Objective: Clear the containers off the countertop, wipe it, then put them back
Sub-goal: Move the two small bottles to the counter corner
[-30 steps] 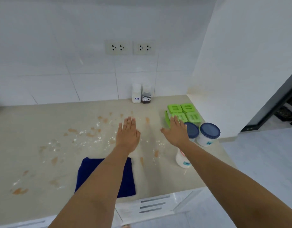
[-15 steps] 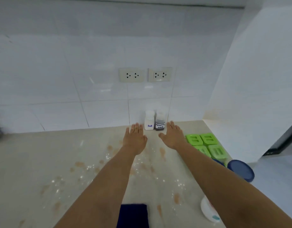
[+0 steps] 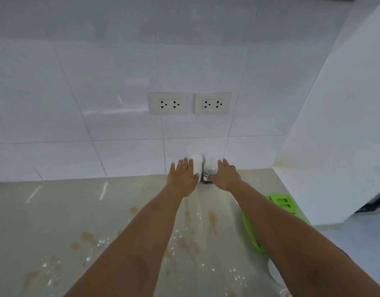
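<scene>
Two small bottles stand against the tiled back wall: a white salt bottle (image 3: 196,162) and, right of it, a bottle with dark contents (image 3: 208,169). My left hand (image 3: 181,177) lies flat just left of the salt bottle, fingers apart, its thumb at the bottle's base. My right hand (image 3: 225,177) is spread just right of the dark bottle and covers part of its lower side. Neither hand has closed around a bottle. The beige countertop (image 3: 56,211) carries brown stains and white powder.
A green multi-lid container (image 3: 281,203) sits at the right, partly hidden by my right forearm. A white jar (image 3: 273,274) shows at the lower right edge. Two wall outlets (image 3: 168,103) are above the bottles. A white side wall (image 3: 334,146) closes the right.
Both hands have moved forward across the counter from the stained middle to the two bottles at the back wall. The view has tilted up, so the blue cloth and blue-lidded jars left the frame.
</scene>
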{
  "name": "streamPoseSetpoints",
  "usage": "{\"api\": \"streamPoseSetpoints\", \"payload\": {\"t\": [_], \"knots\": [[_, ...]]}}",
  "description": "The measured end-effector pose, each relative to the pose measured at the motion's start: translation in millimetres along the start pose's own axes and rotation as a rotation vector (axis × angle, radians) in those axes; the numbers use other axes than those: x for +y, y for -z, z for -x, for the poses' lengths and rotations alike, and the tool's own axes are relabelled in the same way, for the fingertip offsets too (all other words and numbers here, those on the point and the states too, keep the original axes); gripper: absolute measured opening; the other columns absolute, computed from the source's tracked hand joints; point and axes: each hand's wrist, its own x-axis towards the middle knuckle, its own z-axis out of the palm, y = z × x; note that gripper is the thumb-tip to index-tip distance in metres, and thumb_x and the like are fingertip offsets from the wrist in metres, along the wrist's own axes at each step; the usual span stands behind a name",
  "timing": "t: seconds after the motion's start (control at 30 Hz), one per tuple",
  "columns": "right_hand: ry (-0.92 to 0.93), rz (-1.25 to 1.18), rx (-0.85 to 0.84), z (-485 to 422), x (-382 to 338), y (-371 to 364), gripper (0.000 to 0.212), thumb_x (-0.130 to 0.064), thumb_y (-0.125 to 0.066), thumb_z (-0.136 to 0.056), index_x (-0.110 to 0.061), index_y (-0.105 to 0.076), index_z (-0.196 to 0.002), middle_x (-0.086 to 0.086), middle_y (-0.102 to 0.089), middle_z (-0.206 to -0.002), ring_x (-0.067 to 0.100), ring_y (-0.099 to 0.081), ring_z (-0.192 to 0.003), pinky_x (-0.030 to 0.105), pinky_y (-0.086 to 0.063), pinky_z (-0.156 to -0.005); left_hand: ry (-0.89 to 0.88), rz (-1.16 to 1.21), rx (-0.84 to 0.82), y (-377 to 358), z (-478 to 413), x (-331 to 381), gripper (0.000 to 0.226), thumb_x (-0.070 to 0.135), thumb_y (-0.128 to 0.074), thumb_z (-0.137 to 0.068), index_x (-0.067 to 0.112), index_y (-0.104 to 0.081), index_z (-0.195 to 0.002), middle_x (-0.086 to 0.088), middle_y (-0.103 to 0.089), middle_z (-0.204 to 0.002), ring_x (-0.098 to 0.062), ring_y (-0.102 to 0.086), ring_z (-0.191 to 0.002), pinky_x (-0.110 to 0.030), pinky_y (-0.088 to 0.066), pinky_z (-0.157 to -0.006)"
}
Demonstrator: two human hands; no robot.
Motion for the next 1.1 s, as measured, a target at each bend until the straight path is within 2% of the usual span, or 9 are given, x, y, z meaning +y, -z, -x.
{"api": "streamPoseSetpoints", "payload": {"t": [0.23,0.47,0.53,0.6,0.7,0.83,1.0,1.1], "knots": [[-0.007,-0.032,-0.011,-40,12,-5,0.072,-0.043,-0.057,-0.089,-0.011,-0.027,-0.146,0.002,-0.024,-0.154,0.032,-0.030,-0.135,0.043,-0.036,-0.104,-0.039,-0.006,-0.049,-1,-40,10,0.065,0.037,-0.025,-0.102,0.007,0.003,-0.153,-0.011,0.000,-0.163,-0.026,-0.003,-0.151,-0.045,-0.004,-0.122],[0.022,-0.074,-0.037,-67,10,-12,0.072,-0.033,-0.060,-0.087,-0.012,-0.025,-0.147,0.003,-0.027,-0.153,0.032,-0.029,-0.136,0.042,-0.034,-0.103,-0.035,-0.020,-0.047,-7,-70,9,0.071,0.036,-0.037,-0.100,0.007,0.001,-0.153,-0.012,-0.004,-0.162,-0.029,-0.009,-0.150,-0.044,-0.008,-0.122],[0.027,-0.102,-0.052,-73,8,-14,0.074,-0.030,-0.060,-0.087,-0.012,-0.022,-0.148,0.005,-0.027,-0.153,0.032,-0.029,-0.137,0.042,-0.034,-0.104,-0.040,0.001,-0.033,-8,-77,7,0.068,0.035,-0.042,-0.098,0.008,-0.010,-0.152,-0.012,-0.016,-0.159,-0.029,-0.022,-0.145,-0.043,-0.020,-0.119],[0.034,-0.142,-0.053,-78,6,-15,0.072,-0.027,-0.061,-0.086,-0.011,-0.025,-0.147,0.009,-0.029,-0.149,0.031,-0.036,-0.134,0.041,-0.038,-0.103,-0.038,0.041,0.015,-6,-83,4,0.059,0.035,-0.049,-0.095,0.009,-0.030,-0.145,-0.012,-0.032,-0.148,-0.029,-0.041,-0.130,-0.039,-0.039,-0.104],[0.026,-0.181,-0.022,-80,3,-16,0.064,-0.021,-0.059,-0.086,-0.013,-0.032,-0.143,0.008,-0.037,-0.141,0.028,-0.047,-0.125,0.040,-0.044,-0.096,-0.016,0.142,0.049,-1,-87,2,0.053,0.033,-0.058,-0.090,0.010,-0.044,-0.135,-0.011,-0.039,-0.135,-0.027,-0.048,-0.118,-0.038,-0.049,-0.090],[-0.005,-0.165,0.019,-75,2,-16,0.057,-0.017,-0.057,-0.084,-0.016,-0.038,-0.138,0.004,-0.045,-0.135,0.024,-0.052,-0.119,0.036,-0.045,-0.090,0.003,0.212,0.036,1,-86,4,0.057,0.030,-0.064,-0.086,0.009,-0.043,-0.135,-0.010,-0.045,-0.133,-0.027,-0.047,-0.122,-0.039,-0.048,-0.093],[-0.035,-0.139,0.025,-55,6,-12,0.058,-0.020,-0.058,-0.084,-0.018,-0.039,-0.139,0.001,-0.047,-0.136,0.021,-0.051,-0.121,0.032,-0.043,-0.088,0.005,0.217,0.046,2,-70,6,0.052,0.026,-0.063,-0.086,0.008,-0.045,-0.131,-0.009,-0.050,-0.130,-0.027,-0.049,-0.120,-0.037,-0.046,-0.094],[-0.046,-0.128,0.016,-36,5,-6,0.058,-0.020,-0.057,-0.083,-0.018,-0.040,-0.139,0.001,-0.048,-0.136,0.021,-0.050,-0.122,0.033,-0.043,-0.091,0.026,0.260,0.056,3,-51,4,0.053,0.028,-0.062,-0.086,0.010,-0.046,-0.133,-0.008,-0.049,-0.130,-0.025,-0.047,-0.122,-0.037,-0.044,-0.096]]}}
